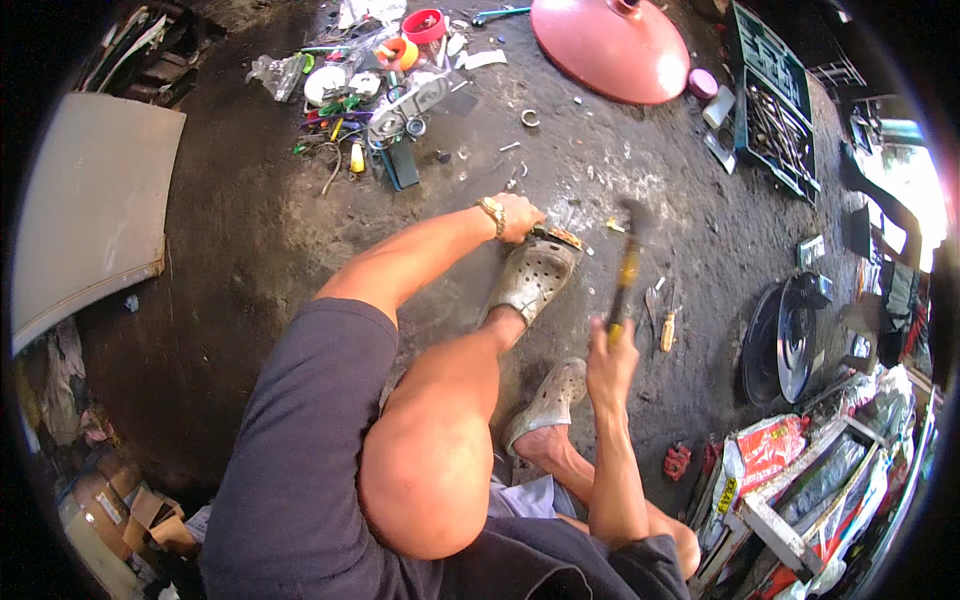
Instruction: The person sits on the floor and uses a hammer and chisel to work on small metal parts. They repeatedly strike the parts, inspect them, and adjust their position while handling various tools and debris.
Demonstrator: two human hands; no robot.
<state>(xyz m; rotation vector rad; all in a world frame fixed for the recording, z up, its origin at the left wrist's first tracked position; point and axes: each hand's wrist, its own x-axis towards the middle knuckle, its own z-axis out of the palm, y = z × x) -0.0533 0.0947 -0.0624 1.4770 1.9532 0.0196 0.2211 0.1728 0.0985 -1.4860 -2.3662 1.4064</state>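
Observation:
My right hand (611, 358) is wrapped round the black-and-yellow handle of a hammer (626, 275), its head raised and blurred above the ground. My left hand (519, 218), with a gold watch on the wrist, is closed on a small dark metal piece with a rusty edge (563, 238). That piece lies low at the toe of my left clog (537, 277); my fingers partly hide it. Right of the hammer, a screwdriver with a wooden-coloured handle (667, 332) lies on the ground next to a pliers-like tool (653, 302).
Ahead left lies a heap of small parts, with an orange tape roll (397, 53) and a red ring-shaped container (424, 25). A large reddish dome (610, 45) stands far ahead. An open toolbox (778, 125) is at the far right, with a black wheel-like disc (779, 342) nearer.

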